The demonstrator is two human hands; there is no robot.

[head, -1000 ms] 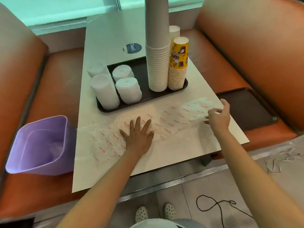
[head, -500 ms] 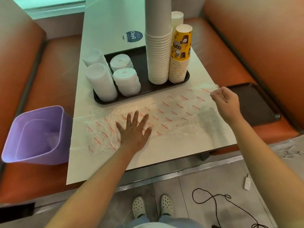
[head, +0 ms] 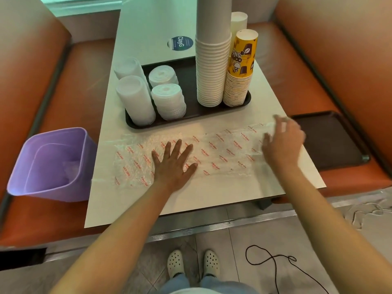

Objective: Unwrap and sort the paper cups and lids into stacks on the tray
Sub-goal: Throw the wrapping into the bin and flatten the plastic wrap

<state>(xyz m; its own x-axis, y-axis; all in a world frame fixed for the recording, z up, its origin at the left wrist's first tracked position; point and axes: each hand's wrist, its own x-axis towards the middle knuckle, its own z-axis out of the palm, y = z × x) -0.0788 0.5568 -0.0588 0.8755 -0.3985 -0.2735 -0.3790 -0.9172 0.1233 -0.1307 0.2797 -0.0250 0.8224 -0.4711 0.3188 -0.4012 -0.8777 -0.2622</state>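
Your left hand (head: 172, 164) spread flat, pressing the plastic wrapper (head: 212, 153) to the table (head: 222, 192) | right hand (head: 283, 143) blurred over wrapper's right end, grip unclear | cup stacks (head: 213, 68) and lid stacks (head: 135, 100) on tray (head: 191, 114)

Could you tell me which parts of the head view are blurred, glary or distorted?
Head view: the right hand is motion-blurred, its fingers smeared; the left hand is sharp, flat on the plastic wrapper; glare washes the wrapper; wide-angle distortion bows the table edges.
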